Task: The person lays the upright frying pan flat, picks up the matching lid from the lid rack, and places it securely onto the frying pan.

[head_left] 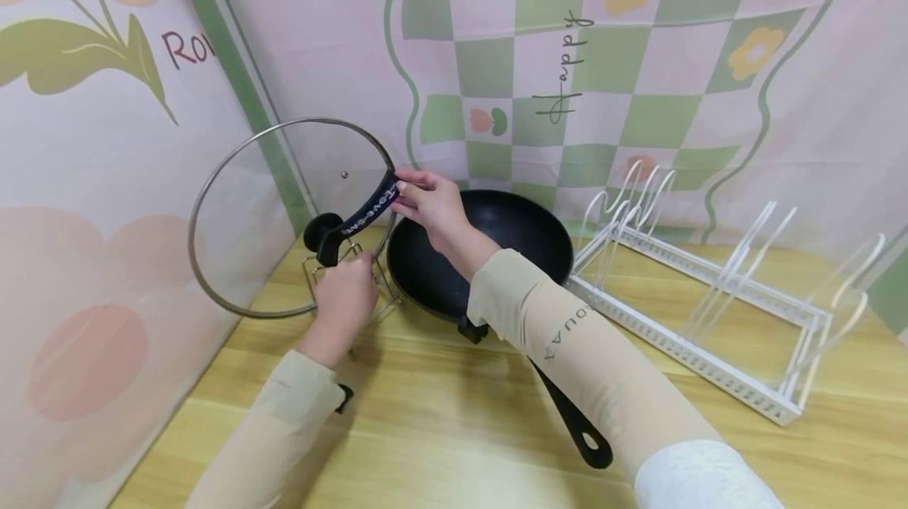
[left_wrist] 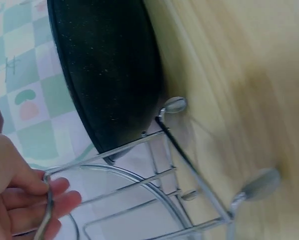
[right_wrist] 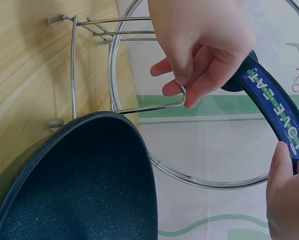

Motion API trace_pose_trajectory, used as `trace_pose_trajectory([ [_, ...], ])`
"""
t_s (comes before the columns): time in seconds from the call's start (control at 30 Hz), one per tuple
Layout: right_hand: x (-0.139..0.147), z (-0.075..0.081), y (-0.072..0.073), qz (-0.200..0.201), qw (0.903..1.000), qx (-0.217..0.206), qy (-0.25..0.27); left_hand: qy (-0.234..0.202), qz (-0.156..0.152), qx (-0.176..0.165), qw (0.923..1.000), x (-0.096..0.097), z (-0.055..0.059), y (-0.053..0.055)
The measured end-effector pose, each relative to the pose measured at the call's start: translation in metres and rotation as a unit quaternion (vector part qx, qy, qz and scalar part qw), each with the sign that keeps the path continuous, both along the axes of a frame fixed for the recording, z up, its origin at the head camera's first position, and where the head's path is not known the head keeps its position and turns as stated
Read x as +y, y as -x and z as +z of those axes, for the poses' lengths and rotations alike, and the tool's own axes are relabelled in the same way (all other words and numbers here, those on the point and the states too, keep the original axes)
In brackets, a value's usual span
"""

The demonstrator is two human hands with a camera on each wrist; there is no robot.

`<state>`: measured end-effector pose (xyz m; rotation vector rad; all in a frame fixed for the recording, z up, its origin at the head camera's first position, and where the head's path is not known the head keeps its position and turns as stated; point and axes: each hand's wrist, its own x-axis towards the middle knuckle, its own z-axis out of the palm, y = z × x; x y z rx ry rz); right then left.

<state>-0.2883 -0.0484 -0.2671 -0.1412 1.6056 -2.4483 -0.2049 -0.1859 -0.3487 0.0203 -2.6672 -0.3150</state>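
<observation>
A round glass pot lid (head_left: 328, 120) with a metal rim stands upright in a small silver wire rack (left_wrist: 194, 172) by the left wall. My right hand (head_left: 434, 208) pinches the upper end of its curved black handle (right_wrist: 277, 107), which carries a blue printed label. The black knob (head_left: 321, 232) sits at the handle's lower end. My left hand (head_left: 346, 298) grips the rack's wire with thumb and fingertips, plainest in the left wrist view. Beside the rack is a black frying pan (head_left: 521, 229), partly hidden behind my right forearm.
To the right a white rack (head_left: 681, 351) with upright wire loops rests on the wooden table (head_left: 433, 430). The pan's long handle (head_left: 578, 422) points toward me under my right arm. Patterned cloth walls (head_left: 489, 68) close off the back and left.
</observation>
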Motion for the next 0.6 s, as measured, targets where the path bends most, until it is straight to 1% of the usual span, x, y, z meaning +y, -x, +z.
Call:
trace_pose_trajectory([
  [0.1,0.0,0.0,0.0,0.0,1.0,-0.002,0.001,0.009,-0.003,-0.017,0.9998,0.003,0.004,0.0],
  [0.27,0.0,-0.002,0.0,0.002,1.0,-0.002,0.008,0.009,-0.005,-0.031,0.9995,0.006,0.01,0.0],
  [0.53,0.002,-0.003,0.0,0.012,0.9998,-0.002,0.018,0.003,-0.008,-0.065,0.9979,0.005,0.014,0.0],
  [0.6,0.002,-0.003,0.0,0.015,0.9997,-0.003,0.019,0.0,-0.01,-0.068,0.9977,0.004,0.015,-0.001],
])
